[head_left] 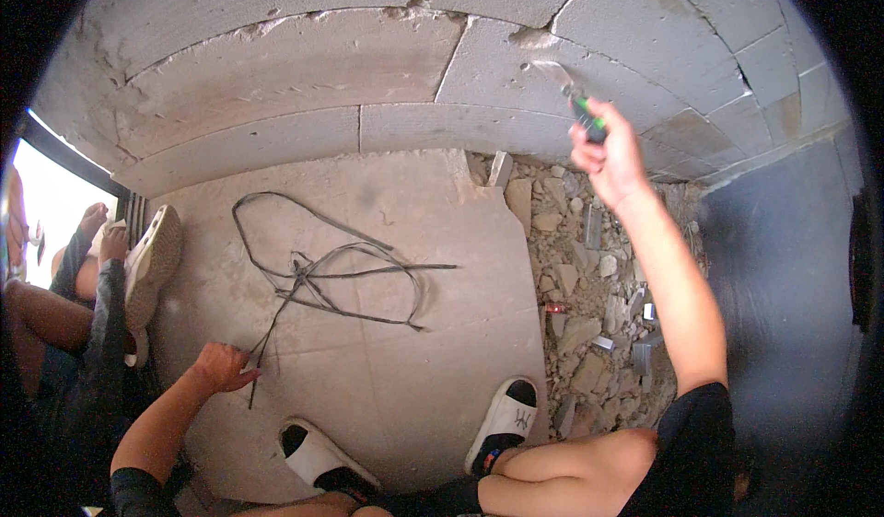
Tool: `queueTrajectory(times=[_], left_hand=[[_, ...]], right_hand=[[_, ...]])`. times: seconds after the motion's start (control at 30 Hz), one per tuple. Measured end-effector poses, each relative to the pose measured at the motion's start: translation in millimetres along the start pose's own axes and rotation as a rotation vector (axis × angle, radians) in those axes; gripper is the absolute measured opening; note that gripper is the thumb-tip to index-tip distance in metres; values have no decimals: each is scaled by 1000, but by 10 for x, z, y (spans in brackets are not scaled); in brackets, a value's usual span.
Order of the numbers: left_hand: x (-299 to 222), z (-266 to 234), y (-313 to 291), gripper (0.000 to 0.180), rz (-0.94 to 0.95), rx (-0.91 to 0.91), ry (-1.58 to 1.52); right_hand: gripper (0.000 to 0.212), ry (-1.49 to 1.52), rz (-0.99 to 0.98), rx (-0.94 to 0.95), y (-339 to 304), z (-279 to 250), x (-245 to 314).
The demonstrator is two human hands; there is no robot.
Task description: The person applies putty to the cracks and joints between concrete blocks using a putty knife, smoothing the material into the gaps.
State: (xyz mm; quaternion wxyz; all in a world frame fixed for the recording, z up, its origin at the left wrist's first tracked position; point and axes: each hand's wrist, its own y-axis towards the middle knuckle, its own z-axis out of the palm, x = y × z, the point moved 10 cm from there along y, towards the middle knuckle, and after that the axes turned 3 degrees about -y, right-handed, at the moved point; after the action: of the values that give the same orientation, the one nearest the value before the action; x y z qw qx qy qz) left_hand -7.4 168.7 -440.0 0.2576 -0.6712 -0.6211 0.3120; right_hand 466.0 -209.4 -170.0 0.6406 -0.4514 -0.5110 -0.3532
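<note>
Concrete floor (414, 397), tangled black strap (350, 273), rubble (589, 305)

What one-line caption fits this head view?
Crouched person's right hand presses a green-handled trowel against a grey block wall; left hand rests on the floor by tangled strapping.

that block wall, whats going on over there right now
A person crouches on the floor facing a grey block wall. Their right hand is raised and grips a green-handled scraper, its blade against a mortar joint in the wall. Their left hand rests on the floor slab at one end of a tangled dark strap. Rubble lies piled at the wall's foot on the right. Another person sits at the far left.
</note>
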Motion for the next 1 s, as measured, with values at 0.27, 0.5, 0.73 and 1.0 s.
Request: queueTrajectory(times=[0.27, 0.5, 0.73, 1.0], left_hand=[[39, 34, 20, 47, -14, -40, -11], [13, 179, 20, 36, 31, -18, -26], [-23, 240, 62, 33, 10, 37, -16], [-28, 232, 69, 34, 30, 36, -18]], right_hand=[[22, -193, 131, -112, -24, -82, -351], [27, -159, 16, -40, -94, 50, -594], [34, -764, 628, 296, -423, -162, -2228], [47, -1191, 361, 281, -559, -274, -2570]])
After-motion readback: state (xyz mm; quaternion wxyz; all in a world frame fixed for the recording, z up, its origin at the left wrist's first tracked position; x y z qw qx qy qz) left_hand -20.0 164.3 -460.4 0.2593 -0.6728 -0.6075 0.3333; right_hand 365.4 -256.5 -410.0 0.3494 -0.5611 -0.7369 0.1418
